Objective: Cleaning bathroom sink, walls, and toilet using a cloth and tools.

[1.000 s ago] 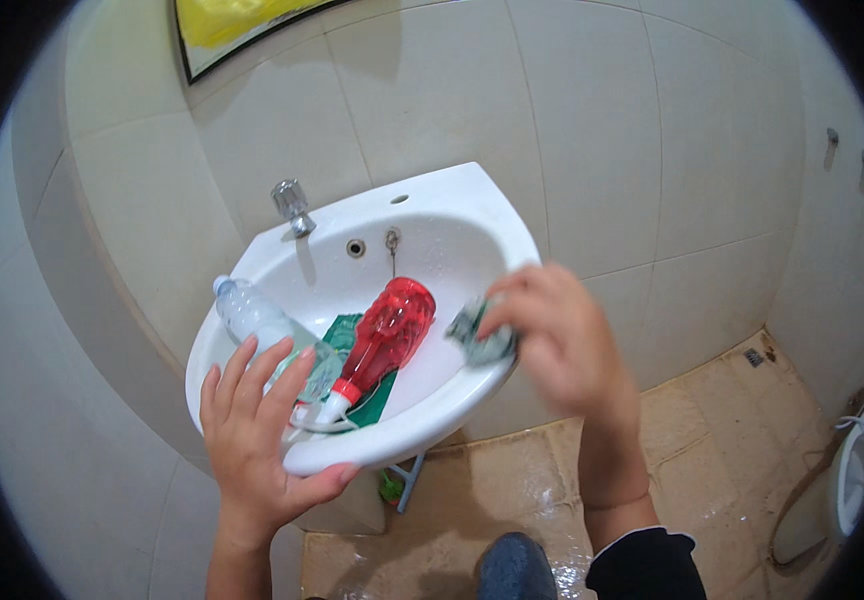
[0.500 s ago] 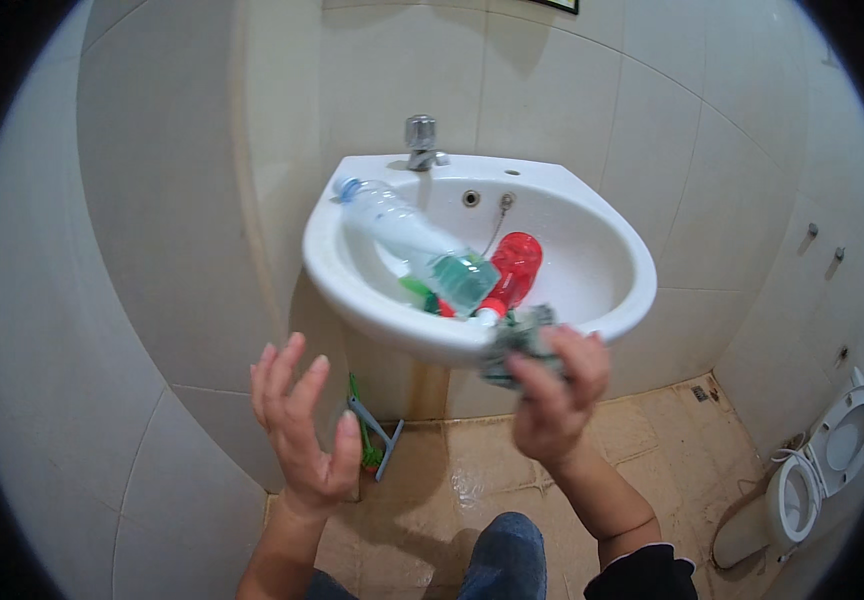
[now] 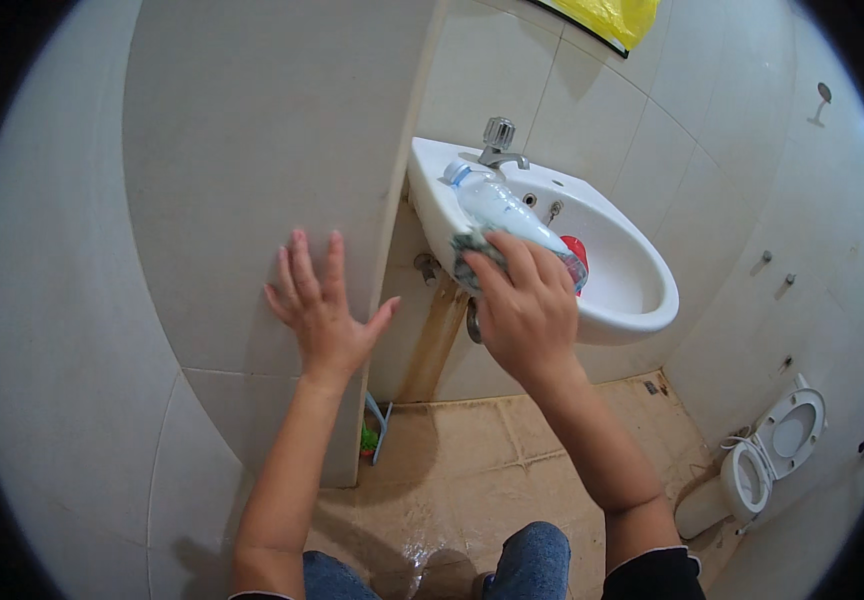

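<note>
My left hand (image 3: 327, 320) is open, its fingers spread against the tiled wall section (image 3: 272, 150) left of the basin. In my right hand (image 3: 534, 318) is a crumpled grey-green scrubbing cloth (image 3: 468, 244), pinched in the fingers at the outer left front rim of the white washbasin (image 3: 660, 312). A clear plastic bottle (image 3: 502, 205) with a blue cap leans inside the basin, cap end on the rim by the tap (image 3: 499, 137). Behind it, part of a red bottle (image 3: 574, 246) shows. My right hand hides the bottles' lower ends.
A brown-stained pipe or pedestal area (image 3: 430, 340) lies under the basin. On the floor by the wall's edge stands a grey-blue tool (image 3: 382, 425) with green bristles beside it. A white toilet (image 3: 752, 475) is at the right, and something yellow (image 3: 612, 20) hangs above.
My left hand has risen to the wall with fingers spread. My right hand has brought the cloth to the basin's left rim. The view has turned left.
</note>
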Demonstrator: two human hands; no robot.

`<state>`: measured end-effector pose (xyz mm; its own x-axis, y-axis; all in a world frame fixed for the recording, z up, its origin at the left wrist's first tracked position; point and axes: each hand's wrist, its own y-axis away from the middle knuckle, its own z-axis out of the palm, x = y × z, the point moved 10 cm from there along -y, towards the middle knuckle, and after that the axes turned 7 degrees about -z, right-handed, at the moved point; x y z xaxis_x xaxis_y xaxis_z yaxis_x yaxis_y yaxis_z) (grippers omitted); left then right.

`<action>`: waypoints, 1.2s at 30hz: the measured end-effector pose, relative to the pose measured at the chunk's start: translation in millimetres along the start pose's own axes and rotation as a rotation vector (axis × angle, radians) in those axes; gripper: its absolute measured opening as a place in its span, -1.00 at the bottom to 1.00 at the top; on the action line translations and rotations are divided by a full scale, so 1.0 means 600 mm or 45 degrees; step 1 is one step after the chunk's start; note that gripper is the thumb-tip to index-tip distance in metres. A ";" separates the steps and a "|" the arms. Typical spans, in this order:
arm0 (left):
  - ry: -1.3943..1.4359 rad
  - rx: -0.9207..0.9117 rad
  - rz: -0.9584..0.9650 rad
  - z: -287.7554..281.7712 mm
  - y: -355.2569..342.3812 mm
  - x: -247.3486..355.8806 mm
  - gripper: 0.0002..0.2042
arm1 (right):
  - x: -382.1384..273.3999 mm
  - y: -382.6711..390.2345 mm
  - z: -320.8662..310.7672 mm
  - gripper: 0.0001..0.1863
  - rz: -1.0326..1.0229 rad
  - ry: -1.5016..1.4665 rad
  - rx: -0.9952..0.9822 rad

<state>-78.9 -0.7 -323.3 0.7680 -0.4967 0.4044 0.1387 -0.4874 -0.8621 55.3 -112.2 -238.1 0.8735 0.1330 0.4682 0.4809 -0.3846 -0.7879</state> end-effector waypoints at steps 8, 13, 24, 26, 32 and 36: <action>-0.073 -0.001 -0.009 0.045 0.004 -0.021 0.06 | -0.085 -0.038 0.069 -0.82 -0.688 0.315 -0.452; -0.093 0.068 0.009 0.042 0.005 -0.019 0.04 | -0.064 -0.052 0.062 -0.82 -0.527 0.354 -0.480; -0.067 0.002 -0.044 0.048 0.001 -0.023 0.03 | -0.070 -0.017 0.370 -0.60 -0.788 1.267 -1.087; -0.066 0.013 -0.030 0.049 0.001 -0.022 0.03 | -0.078 0.011 0.390 -0.60 -0.927 1.242 -1.264; -0.093 0.064 -0.021 0.054 0.005 -0.026 0.04 | -0.095 0.018 0.251 -0.69 -0.918 0.785 -1.148; -0.135 0.145 0.012 0.045 0.001 -0.017 0.04 | -0.022 -0.097 0.161 -0.71 -0.538 0.377 -0.833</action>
<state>-69.7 23.7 -336.1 0.8302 -0.4195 0.3672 0.1969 -0.3956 -0.8971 23.1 -3.1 -236.8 0.5294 0.1750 0.8301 0.5432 -0.8215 -0.1733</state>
